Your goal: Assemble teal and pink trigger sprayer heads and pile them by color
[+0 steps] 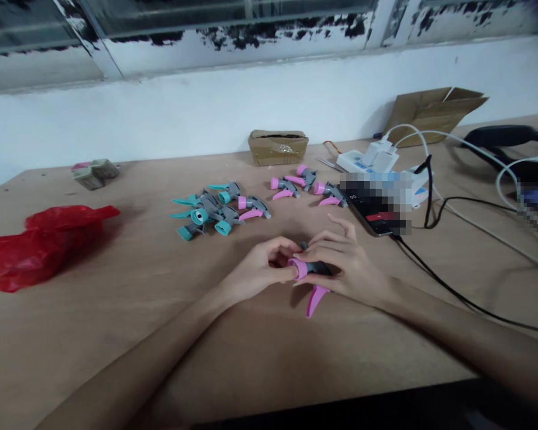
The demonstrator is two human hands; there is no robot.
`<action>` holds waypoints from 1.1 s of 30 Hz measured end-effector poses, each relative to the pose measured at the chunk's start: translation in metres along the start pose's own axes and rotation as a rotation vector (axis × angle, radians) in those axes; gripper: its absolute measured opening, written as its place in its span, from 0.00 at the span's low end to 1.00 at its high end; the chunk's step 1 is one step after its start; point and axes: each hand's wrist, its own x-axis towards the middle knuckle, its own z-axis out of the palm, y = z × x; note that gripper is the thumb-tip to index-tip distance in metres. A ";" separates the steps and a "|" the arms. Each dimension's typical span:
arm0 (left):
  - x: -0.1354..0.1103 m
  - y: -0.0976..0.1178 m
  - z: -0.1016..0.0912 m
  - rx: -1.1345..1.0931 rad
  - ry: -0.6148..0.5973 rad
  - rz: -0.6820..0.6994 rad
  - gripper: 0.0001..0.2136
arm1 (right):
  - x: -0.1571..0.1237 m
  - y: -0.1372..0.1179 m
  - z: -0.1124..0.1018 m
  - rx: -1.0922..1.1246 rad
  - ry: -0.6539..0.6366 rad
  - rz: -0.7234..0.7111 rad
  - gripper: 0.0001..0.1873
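Between my two hands is a grey and pink trigger spray head, its pink trigger pointing down toward me. My right hand is closed round its grey body. My left hand grips the pink collar, with the thumb pressed at its opening. Beyond my hands lie several spray heads: a pile with teal collars and triggers, a pink one at the pile's right side, and 3 more pink ones further right.
A red plastic bag lies at the left, near a small greenish block. Against the wall stand a small cardboard box and a larger opened one. A phone, a power strip and loose cables occupy the right.
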 end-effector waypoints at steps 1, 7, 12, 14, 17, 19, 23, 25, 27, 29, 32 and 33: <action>0.000 -0.001 0.001 0.004 0.005 -0.003 0.10 | 0.000 0.000 0.000 -0.004 -0.002 0.000 0.09; -0.002 0.000 0.006 0.062 0.052 0.014 0.09 | -0.001 -0.001 0.000 0.006 -0.014 0.000 0.08; -0.004 -0.001 0.009 0.122 0.072 0.035 0.09 | 0.000 -0.002 -0.001 -0.029 -0.018 -0.009 0.07; -0.004 -0.002 0.009 0.136 0.076 0.040 0.10 | 0.000 -0.003 -0.001 -0.045 -0.019 -0.020 0.07; -0.003 0.001 0.005 0.091 0.017 -0.006 0.10 | 0.000 -0.004 -0.001 -0.031 0.019 -0.027 0.09; -0.002 0.004 0.000 0.044 -0.048 -0.041 0.11 | 0.000 -0.005 -0.002 -0.015 0.051 -0.034 0.10; 0.001 0.006 -0.006 0.002 -0.138 -0.063 0.13 | -0.001 -0.006 -0.002 0.022 0.082 -0.032 0.11; 0.002 0.006 -0.006 0.007 -0.150 -0.073 0.12 | -0.001 -0.006 -0.001 0.042 0.096 -0.020 0.12; 0.002 0.007 -0.004 0.017 -0.138 -0.096 0.11 | -0.002 -0.006 0.001 0.052 0.106 -0.024 0.12; 0.000 0.007 -0.001 0.016 -0.108 -0.123 0.11 | -0.002 -0.006 0.003 0.060 0.101 -0.035 0.12; -0.003 0.009 0.004 0.000 -0.064 -0.140 0.09 | -0.003 -0.007 0.004 0.072 0.092 -0.039 0.11; -0.004 0.009 0.005 -0.004 -0.056 -0.139 0.09 | -0.003 -0.007 0.004 0.074 0.090 -0.039 0.11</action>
